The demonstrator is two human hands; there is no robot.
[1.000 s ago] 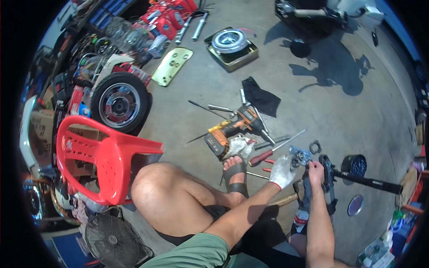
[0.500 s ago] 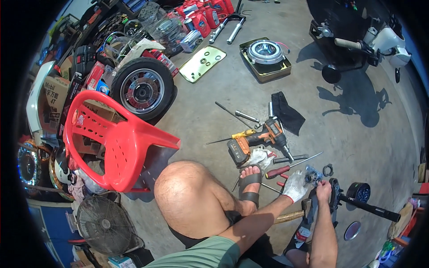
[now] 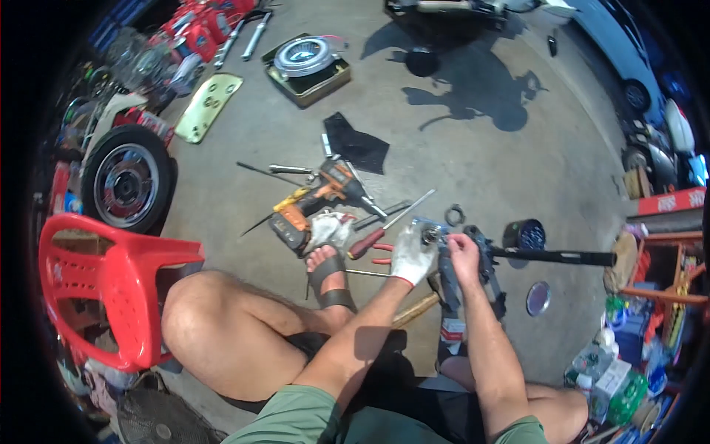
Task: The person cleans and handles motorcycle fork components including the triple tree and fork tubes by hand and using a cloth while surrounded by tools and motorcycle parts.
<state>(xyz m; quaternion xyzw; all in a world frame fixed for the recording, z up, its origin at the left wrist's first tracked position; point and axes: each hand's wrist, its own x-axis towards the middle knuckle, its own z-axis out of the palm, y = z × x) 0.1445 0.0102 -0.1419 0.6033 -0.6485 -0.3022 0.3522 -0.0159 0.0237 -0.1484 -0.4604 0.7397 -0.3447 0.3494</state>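
1. The grey concrete floor [image 3: 547,177] was the work surface, brightly lit, with a large dark shadow [image 3: 484,100] across its far part.
2. The small round metal part [image 3: 430,236] was held above the floor, between the person's two hands, near some thin blue plastic [image 3: 421,221].
3. The left hand [image 3: 413,255], in a white glove, was curled round the part's left side.
4. The right hand [image 3: 464,255], bare, had its fingers bunched at the part's right edge; whether they pinched it was too small to tell.
5. A dark ring [image 3: 454,215] lay just beyond the hands; to the right stood a round black tub [image 3: 523,235], with a shiny disc [image 3: 538,298] lying nearer the person.
6. Left of the hands lay a red-handled screwdriver [image 3: 367,243], an orange-and-black power tool [image 3: 318,200] and, farther off, a black cloth [image 3: 356,143].
7. Farther out sat an open tin [image 3: 322,96] bearing a round metal piece [image 3: 305,56], and a pale yellow tray [image 3: 198,118] with small rings.
8. Along the left were a wheel [image 3: 127,185], a red plastic chair [image 3: 122,296] and a fan [image 3: 159,418]; bottles [image 3: 627,396] crowded the lower right.
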